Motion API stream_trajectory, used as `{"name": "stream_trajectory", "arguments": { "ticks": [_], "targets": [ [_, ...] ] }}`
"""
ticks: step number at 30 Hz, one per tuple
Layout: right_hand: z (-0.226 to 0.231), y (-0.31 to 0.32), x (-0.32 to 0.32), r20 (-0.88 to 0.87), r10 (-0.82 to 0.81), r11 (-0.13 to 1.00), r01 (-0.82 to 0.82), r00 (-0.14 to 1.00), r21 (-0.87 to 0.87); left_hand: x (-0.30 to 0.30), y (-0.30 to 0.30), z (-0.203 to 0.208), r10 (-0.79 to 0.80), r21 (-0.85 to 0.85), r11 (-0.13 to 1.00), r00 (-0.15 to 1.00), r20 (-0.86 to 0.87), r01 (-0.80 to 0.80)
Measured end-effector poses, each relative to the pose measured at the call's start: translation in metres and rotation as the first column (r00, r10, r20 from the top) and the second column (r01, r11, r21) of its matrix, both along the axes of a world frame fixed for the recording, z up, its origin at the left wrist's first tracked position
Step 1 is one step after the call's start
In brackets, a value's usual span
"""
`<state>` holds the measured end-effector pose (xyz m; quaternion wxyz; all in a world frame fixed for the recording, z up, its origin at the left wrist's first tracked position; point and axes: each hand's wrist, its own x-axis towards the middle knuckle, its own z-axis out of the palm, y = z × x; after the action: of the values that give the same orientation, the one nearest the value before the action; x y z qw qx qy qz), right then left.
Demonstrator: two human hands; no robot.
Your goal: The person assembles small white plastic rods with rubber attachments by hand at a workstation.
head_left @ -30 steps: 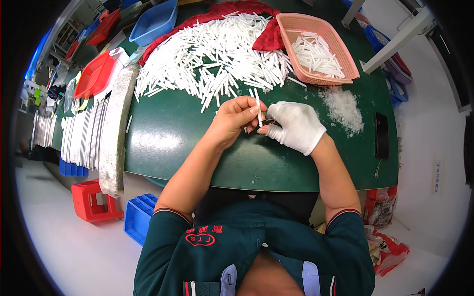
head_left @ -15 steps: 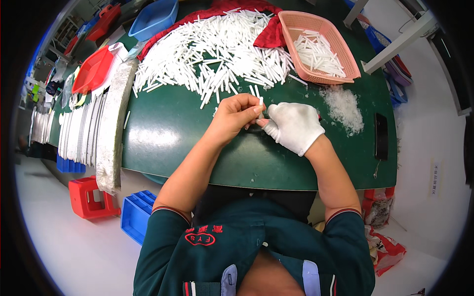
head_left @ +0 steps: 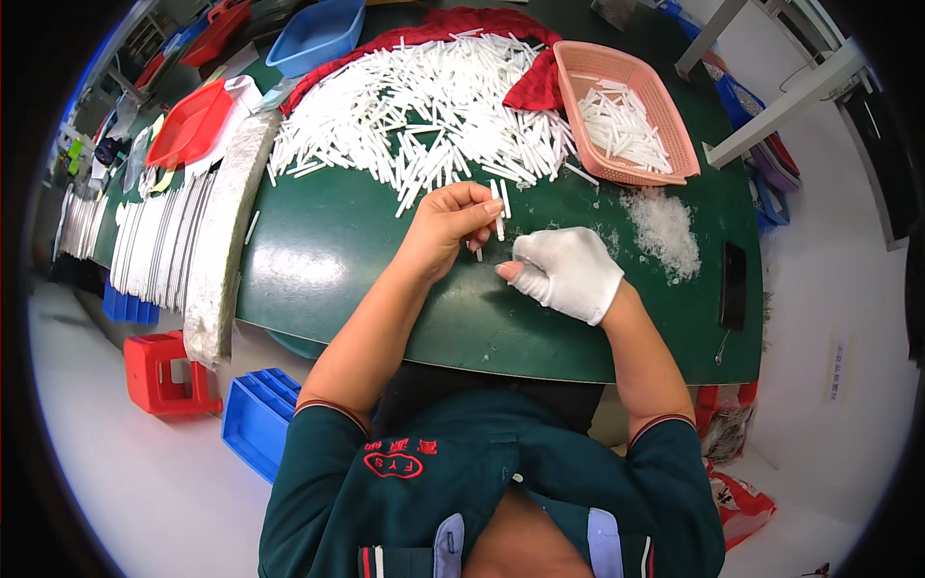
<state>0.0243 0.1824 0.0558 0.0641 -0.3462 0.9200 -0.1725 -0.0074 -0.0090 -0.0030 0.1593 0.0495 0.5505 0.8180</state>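
My bare left hand (head_left: 443, 231) pinches a short white plastic tube (head_left: 500, 227) between thumb and forefinger, above the green tabletop. Another white piece shows below its curled fingers, and a loose tube (head_left: 506, 198) lies just beyond them. To the right, my right hand (head_left: 573, 275) wears a white glove with the thumb tip bare. Its fingers are curled closed, and whatever they hold is hidden. A wide heap of white tubes (head_left: 414, 101) spreads over the table beyond both hands. More of these tubes lie in a pink basket (head_left: 679, 125) at the far right.
Clear plastic scraps (head_left: 665, 236) and a black phone-like object (head_left: 733, 286) lie right of my gloved hand. Red cloth (head_left: 533, 89) borders the heap. A blue tray (head_left: 318, 40), a red tray (head_left: 191, 125) and stacked white panels (head_left: 159, 246) stand left. A grey post (head_left: 785, 104) rises at right.
My hands have come apart: the gloved right hand has drawn back toward me, away from the tube. My left hand still pinches a tube. The whole view has shifted slightly.
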Motion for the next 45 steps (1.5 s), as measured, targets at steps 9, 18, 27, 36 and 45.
{"name": "stream_trajectory", "arguments": {
  "ticks": [9, 18, 27, 36, 45],
  "targets": [
    [-0.006, 0.016, 0.000, 0.001, -0.179, 0.957, 0.175, 0.984, -0.232, 0.002, 0.006, -0.001, -0.065, 0.131, 0.990, 0.991, 0.119, 0.049],
    [-0.010, 0.026, 0.000, -0.062, -0.157, 0.953, 0.135, 0.986, -0.273, 0.008, 0.023, 0.020, -0.099, 0.033, 0.995, 0.989, 0.107, 0.096],
    [-0.006, 0.049, 0.005, -0.118, -0.190, 0.956, 0.156, 0.975, -0.248, 0.011, 0.048, 0.032, -0.100, -0.026, 0.994, 0.989, 0.109, 0.103],
    [-0.007, 0.069, 0.010, -0.232, -0.249, 0.949, 0.189, 0.940, -0.253, 0.010, 0.072, 0.041, -0.106, -0.132, 0.984, 0.990, 0.090, 0.118],
    [-0.008, 0.074, 0.008, -0.236, -0.302, 0.929, 0.229, 0.924, -0.292, 0.004, 0.081, 0.046, -0.129, -0.094, 0.985, 0.983, 0.130, 0.142]
  ]
}}
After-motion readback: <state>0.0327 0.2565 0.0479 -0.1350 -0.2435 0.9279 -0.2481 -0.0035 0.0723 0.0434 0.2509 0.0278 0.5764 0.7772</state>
